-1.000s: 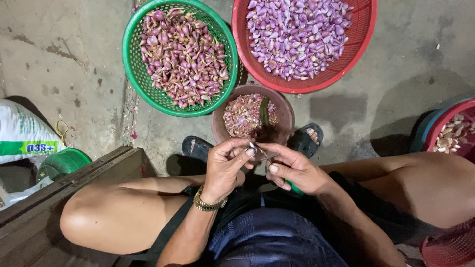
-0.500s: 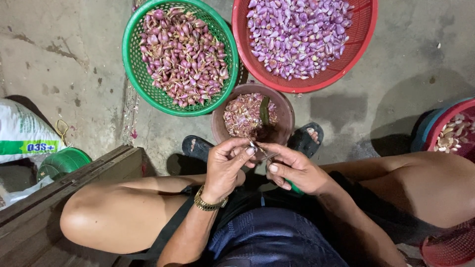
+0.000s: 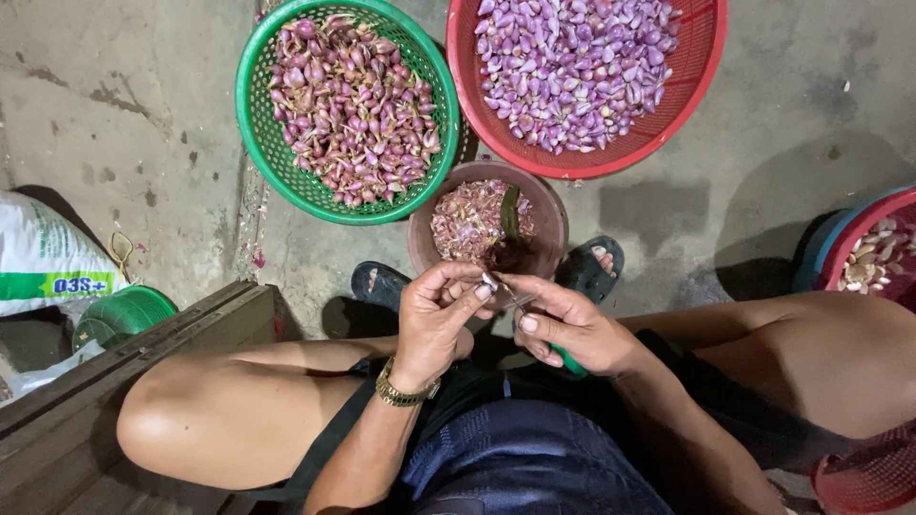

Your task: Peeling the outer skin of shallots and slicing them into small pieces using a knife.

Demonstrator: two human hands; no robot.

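Next to nothing has moved since the earlier frames: both hands sit at the same spot over the knees and the baskets are unshifted.

The left hand (image 3: 434,315), with a gold wristwatch (image 3: 401,391), pinches a small shallot (image 3: 489,282) between thumb and fingertips, so its grip is narrow and closed on the bulb. The right hand (image 3: 572,329) is wrapped round a small knife (image 3: 571,360); the green handle pokes out under the palm and the thin blade reaches toward the shallot. The blade tip looks to be touching the bulb, but it is too small to be sure. The shallot is held in the air just below the brown bowl (image 3: 553,215), between the two sandalled feet (image 3: 592,267).

The brown bowl holds papery skins (image 3: 468,224). Above it and touching it, the green basket (image 3: 250,143) is full of unpeeled shallots (image 3: 353,105). The red basket (image 3: 701,86) beside it holds peeled purple cloves (image 3: 572,67). All of these stand on the concrete floor (image 3: 143,114). At the right edge another basket (image 3: 873,257) shows pale cloves, partly cut off. A wooden bench (image 3: 143,353) and a white sack (image 3: 48,257) are at the left.

Judgement: the step in hand is trimming or skinning a single bulb, mid-peel, with the skin not visibly off yet. The next move calls for a short, shallow blade stroke kept away from the left thumb and a firm pinch so the bulb does not slip. Skins belong over the brown bowl, and a clean clove has to reach the red basket.
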